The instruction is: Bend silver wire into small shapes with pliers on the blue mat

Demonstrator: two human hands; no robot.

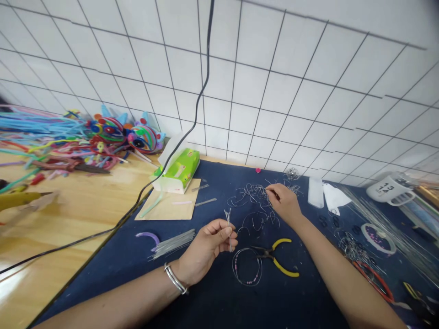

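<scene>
Holding a near-upright wire bundle (228, 216), the left hand (213, 238) has its grip clamped below the fanned top. Loose curved wires (253, 193) lie ahead and rightward on the surface (202, 306), nearest the right hand (284, 202); whether that grip pinches one cannot be told.

White mug (381, 190), green pack (187, 165), perhaps tissues

From my end I see a white wall (295, 64) ruled into squares by dark lines, rising along the far edge of the worktop (92, 201). I get pale grained wood at its left, a dark blue covering (274, 301) rightward, and glare (10, 292) toward the near left corner.
</scene>
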